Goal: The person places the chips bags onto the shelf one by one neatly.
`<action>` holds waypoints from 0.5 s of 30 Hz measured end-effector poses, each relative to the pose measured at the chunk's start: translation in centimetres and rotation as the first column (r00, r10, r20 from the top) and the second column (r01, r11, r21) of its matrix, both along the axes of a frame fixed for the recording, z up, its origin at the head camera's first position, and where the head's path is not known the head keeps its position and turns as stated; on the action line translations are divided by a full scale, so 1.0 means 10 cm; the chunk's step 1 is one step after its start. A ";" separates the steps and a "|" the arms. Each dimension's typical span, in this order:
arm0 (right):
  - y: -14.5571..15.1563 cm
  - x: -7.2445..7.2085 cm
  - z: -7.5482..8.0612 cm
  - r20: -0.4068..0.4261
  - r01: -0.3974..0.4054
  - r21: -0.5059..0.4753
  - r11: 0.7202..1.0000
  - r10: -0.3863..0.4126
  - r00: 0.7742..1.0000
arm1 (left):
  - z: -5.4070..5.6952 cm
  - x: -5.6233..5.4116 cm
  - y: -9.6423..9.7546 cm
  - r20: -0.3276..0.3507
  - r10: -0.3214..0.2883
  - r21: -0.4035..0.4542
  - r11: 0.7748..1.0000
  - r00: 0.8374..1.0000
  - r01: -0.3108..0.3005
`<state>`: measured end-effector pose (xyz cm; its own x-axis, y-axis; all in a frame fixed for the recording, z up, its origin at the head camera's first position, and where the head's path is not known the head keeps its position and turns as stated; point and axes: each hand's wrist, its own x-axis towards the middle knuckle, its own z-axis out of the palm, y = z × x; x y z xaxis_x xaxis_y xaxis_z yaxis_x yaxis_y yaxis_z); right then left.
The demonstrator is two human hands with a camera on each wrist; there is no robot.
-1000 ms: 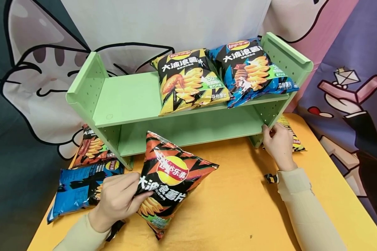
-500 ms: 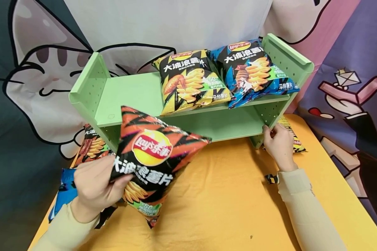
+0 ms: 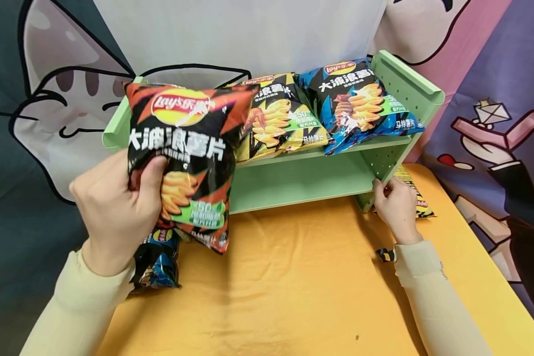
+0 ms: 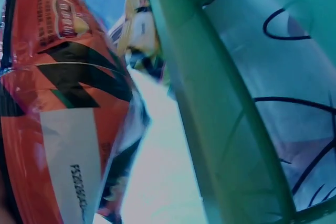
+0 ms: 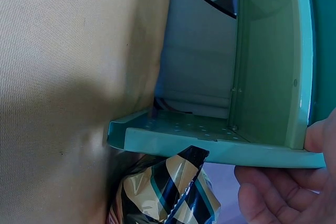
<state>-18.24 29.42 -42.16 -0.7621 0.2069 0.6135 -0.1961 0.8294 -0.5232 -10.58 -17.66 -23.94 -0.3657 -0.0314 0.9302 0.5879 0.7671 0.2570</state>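
My left hand (image 3: 115,212) grips a red-and-black bag of potato chips (image 3: 196,207) by its left side, thumb across the front. The bag is held up before the left end of a green two-tier shelf (image 3: 293,185) and hides much of that end. In the left wrist view the back of the chip bag (image 4: 68,93) is beside the shelf (image 4: 210,119), with a gap between them. My right hand (image 3: 397,210) pinches the lower right side panel of the shelf. The right wrist view shows thumb and fingers (image 5: 273,190) on opposite sides of the panel's edge (image 5: 220,153).
On the upper tier lie a yellow chip bag (image 3: 289,123) and a blue one (image 3: 360,101), side by side. Another blue bag (image 3: 160,262) is on the orange tabletop (image 3: 285,287) at left. A yellow bag (image 3: 420,200) lies behind my right hand.
My left hand has lifted the red-and-black chip bag up and to the left, turning it more upright, from above the table to in front of the upper tier. My right hand stays put.
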 end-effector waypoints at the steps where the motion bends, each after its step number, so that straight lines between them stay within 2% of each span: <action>1: 0.00 0.00 0.00 0.002 0.001 0.000 1.000 -0.001 1.000 | 0.04 -0.02 0.00 0.027 0.034 -0.012 0.999 0.999 -0.034; 4: 0.00 0.00 0.00 0.007 0.002 0.001 1.000 -0.002 1.000 | 0.16 -0.10 0.01 0.102 0.131 -0.056 0.991 0.986 -0.125; 8: 0.01 0.01 0.00 0.006 0.002 0.004 1.000 -0.002 1.000 | 0.30 -0.22 0.02 0.186 0.246 -0.111 0.967 0.951 -0.228; 12: 0.01 0.01 0.00 0.006 -0.001 0.006 1.000 0.001 1.000 | 0.42 -0.35 0.02 0.273 0.336 -0.160 0.940 0.901 -0.302; 15: 0.01 0.00 0.00 0.004 -0.003 0.006 1.000 0.003 1.000 | 0.50 -0.43 0.05 0.329 0.408 -0.205 0.911 0.851 -0.358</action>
<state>-18.24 29.51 -42.18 -0.7652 0.2005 0.6118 -0.1966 0.8321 -0.5187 -14.93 -17.19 -18.89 -0.6572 -0.1250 0.7433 0.1275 0.9535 0.2731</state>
